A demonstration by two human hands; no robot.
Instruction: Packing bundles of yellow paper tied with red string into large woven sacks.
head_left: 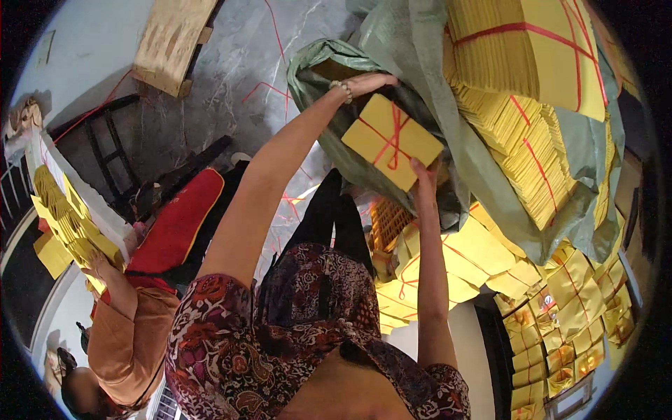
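Yellow bundle (389,140), tied crosswise with red string, is located at the mouth of the green sack (402,42). Right hand (425,176): closed on the bundle's near right corner, thumb on the upper face. Left hand (372,84): opened out, fingers extended, just beyond the bundle; from where I stand, I cannot tell whether it touches the sack.

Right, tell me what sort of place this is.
Likely a small workshop or packing room: red-tied yellow stacks fill the right side, the right hand holds a tied bundle at an open green sack, and a co-worker handles yellow sheets.
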